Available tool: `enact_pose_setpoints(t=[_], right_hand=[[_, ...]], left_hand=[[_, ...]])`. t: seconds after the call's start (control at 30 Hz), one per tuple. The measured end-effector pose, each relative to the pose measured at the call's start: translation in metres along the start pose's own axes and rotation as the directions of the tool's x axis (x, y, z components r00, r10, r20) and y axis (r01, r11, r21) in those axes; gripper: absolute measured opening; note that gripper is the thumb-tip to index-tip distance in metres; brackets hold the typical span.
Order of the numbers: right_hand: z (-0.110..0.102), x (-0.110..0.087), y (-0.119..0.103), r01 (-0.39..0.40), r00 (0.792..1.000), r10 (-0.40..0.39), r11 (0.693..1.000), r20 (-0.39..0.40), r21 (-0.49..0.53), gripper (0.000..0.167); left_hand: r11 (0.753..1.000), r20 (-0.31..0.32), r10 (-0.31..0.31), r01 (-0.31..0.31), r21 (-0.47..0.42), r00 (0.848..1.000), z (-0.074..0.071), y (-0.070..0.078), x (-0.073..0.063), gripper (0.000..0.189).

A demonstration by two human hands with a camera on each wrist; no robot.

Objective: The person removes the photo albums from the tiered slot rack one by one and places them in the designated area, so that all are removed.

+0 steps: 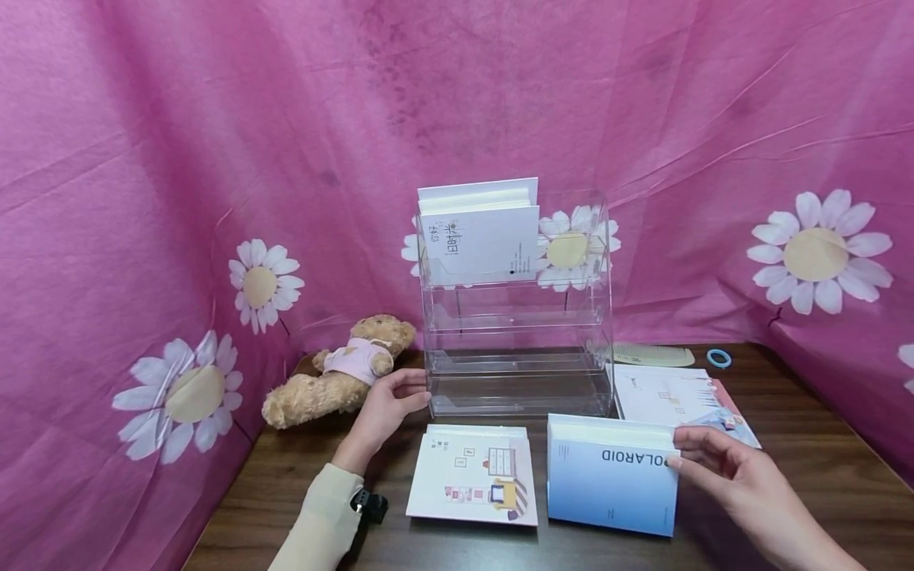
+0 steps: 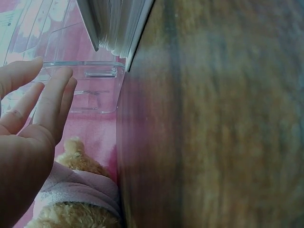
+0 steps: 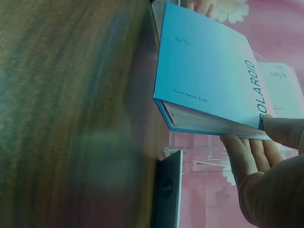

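My right hand pinches the upper right side of a blue photo album marked POLAROID, thumb on the cover and fingers behind. The album stands tilted on the table in front of a clear acrylic tiered rack. At the rack's lower left side is my left hand; its fingers look extended in the left wrist view, and the fingertips touch or nearly touch the rack. A white album with a furniture drawing lies between the hands. Another white album stands in the rack's top tier, on the left.
A teddy bear in a pink shirt lies left of the rack. Right of it are more albums, a comb and a blue ring. A pink flowered cloth hangs behind the wooden table.
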State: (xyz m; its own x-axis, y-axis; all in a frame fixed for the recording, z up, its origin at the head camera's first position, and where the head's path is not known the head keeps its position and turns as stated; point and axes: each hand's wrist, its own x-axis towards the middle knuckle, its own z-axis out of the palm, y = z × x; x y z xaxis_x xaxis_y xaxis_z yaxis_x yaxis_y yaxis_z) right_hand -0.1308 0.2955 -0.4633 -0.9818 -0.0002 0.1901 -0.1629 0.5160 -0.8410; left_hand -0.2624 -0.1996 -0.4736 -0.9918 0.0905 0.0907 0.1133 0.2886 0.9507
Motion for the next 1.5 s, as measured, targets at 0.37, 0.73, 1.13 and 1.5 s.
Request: enact_pose_setpoints(t=[0.37, 0.73, 1.13, 1.5], right_hand=[[0.004, 0.000, 0.004, -0.071, 0.993, 0.073, 0.997, 0.088, -0.026, 0.030], [0.008, -0.001, 0.014, 0.010, 0.992, -0.014, 0.999, 0.127, 0.032, 0.024], [0.012, 0.003, 0.019, 0.102, 0.990, -0.108, 0.992, 0.095, 0.069, 0.041], [0.013, 0.010, 0.016, 0.126, 0.990, -0.125, 0.992, 0.058, -0.012, 0.052]], left_hand=[[1.000, 0.001, -0.001, 0.001, -0.010, 1.000, -0.001, 0.000, 0.000, 0.035], [1.000, 0.011, -0.009, 0.009, -0.019, 1.000, -0.001, 0.001, 0.000, 0.035], [1.000, 0.011, -0.009, 0.009, -0.019, 1.000, 0.000, 0.001, -0.001, 0.035], [1.000, 0.007, -0.012, 0.012, -0.023, 1.000, 0.000, 0.001, -0.001, 0.035]])
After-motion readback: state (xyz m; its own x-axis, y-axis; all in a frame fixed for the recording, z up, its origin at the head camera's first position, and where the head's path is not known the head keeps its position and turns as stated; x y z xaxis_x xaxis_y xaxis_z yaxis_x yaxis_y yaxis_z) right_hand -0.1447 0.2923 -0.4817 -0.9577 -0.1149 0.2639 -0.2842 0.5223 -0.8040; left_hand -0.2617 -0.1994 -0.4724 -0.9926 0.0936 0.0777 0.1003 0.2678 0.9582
